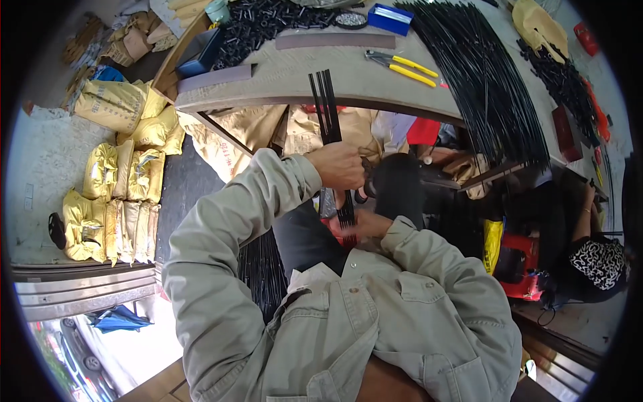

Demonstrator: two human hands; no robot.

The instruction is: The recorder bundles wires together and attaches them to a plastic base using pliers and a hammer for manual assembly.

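A bundle of thin black rods (327,110) stands between my knees, its upper ends fanned slightly apart near the table's front edge. My left hand (338,166) is closed around the bundle at about mid-length. Lower down, my right hand (367,224) grips the same rods close to their bottom part; it is a little blurred, and skin shows on both sides of the rods there. Where the lower ends stop is hard to make out against my dark trousers. More long black rods (262,268) lie below my left forearm, partly covered by my sleeve.
On the table (295,67) lie yellow-handled pliers (405,69), a blue box (390,19), a pile of small black parts (268,30) and a large heap of black rods (485,80). Yellow sacks (124,201) are stacked at left. Another person's arm (584,214) shows at right.
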